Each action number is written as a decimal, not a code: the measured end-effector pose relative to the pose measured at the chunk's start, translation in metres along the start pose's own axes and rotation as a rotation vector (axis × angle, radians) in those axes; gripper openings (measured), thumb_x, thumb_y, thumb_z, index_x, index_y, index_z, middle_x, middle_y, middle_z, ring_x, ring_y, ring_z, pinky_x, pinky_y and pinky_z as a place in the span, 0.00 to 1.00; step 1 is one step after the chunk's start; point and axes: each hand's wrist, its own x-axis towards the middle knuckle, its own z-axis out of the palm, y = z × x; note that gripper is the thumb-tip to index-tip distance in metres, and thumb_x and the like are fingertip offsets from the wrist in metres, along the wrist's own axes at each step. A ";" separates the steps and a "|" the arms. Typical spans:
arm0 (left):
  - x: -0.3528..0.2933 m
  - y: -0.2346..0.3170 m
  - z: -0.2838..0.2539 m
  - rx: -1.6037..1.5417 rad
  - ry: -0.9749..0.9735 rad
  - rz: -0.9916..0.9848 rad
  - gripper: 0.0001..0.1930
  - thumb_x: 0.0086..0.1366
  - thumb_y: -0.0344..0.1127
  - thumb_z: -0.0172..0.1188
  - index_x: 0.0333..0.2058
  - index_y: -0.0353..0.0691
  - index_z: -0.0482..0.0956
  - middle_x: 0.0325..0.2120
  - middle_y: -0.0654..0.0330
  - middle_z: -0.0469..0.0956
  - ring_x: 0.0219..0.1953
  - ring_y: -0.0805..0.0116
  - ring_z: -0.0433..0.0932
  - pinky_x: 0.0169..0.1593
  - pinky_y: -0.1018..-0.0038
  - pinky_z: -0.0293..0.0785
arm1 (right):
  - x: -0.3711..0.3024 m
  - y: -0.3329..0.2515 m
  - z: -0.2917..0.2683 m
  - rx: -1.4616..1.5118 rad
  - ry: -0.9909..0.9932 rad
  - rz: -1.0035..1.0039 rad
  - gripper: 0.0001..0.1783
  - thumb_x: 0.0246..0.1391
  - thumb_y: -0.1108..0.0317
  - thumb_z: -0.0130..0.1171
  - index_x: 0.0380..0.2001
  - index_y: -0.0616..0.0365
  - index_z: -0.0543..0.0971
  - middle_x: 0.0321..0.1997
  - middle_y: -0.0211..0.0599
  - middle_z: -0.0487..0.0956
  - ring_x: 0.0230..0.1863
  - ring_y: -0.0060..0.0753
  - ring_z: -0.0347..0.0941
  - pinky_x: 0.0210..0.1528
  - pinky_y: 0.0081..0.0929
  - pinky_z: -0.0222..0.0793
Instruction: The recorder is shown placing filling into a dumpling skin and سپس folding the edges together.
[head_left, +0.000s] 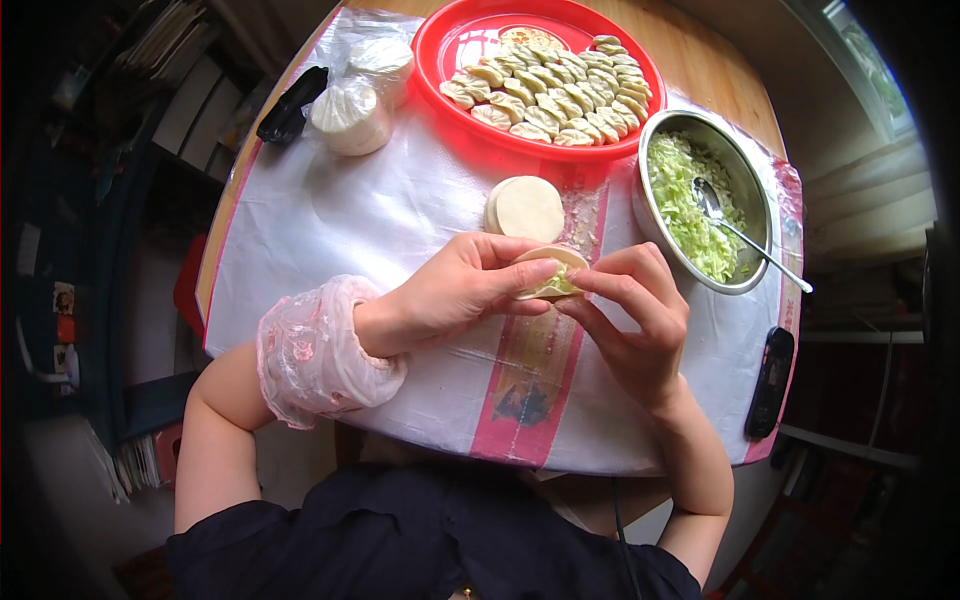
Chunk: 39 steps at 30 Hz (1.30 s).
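Note:
Between my two hands, above the table, is a dumpling wrapper (549,262) partly folded around green chopped filling. My left hand (455,285) grips its left side, thumb lying across the front. At its right edge, the fingertips of my right hand (635,310) pinch the dough. Just beyond my hands lies a small stack of round wrappers (527,209). A metal bowl (763,245) of shredded green filling (690,205) stands at the right, a spoon (740,235) resting in it with its handle over the rim.
A red round tray (440,105) at the back holds rows of folded dumplings (560,90). Bagged stacks of wrappers (352,115) stand at the back left beside a black object (292,105). Another black, elongated object (769,383) lies by the table's right edge. A plastic cover (290,240) lies over the table.

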 end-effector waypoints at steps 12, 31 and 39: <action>0.005 -0.010 -0.003 0.144 -0.037 0.105 0.17 0.70 0.38 0.52 0.52 0.33 0.74 0.44 0.59 0.78 0.45 0.76 0.77 0.49 0.77 0.77 | -0.002 0.000 0.003 0.081 -0.011 0.082 0.11 0.35 0.79 0.70 0.27 0.59 0.81 0.25 0.35 0.74 0.28 0.34 0.70 0.28 0.28 0.66; 0.002 -0.012 0.005 0.321 -0.056 0.268 0.20 0.69 0.29 0.53 0.57 0.29 0.68 0.45 0.58 0.78 0.46 0.76 0.77 0.49 0.80 0.75 | -0.005 0.002 0.004 0.271 0.002 0.342 0.05 0.43 0.80 0.67 0.26 0.64 0.81 0.27 0.37 0.77 0.29 0.27 0.73 0.32 0.22 0.69; 0.000 -0.013 0.006 0.407 -0.018 0.325 0.16 0.70 0.30 0.51 0.54 0.29 0.71 0.41 0.55 0.79 0.42 0.71 0.80 0.46 0.77 0.78 | -0.006 0.005 0.006 0.326 0.051 0.354 0.12 0.44 0.77 0.68 0.35 0.63 0.80 0.32 0.35 0.75 0.31 0.24 0.71 0.35 0.20 0.68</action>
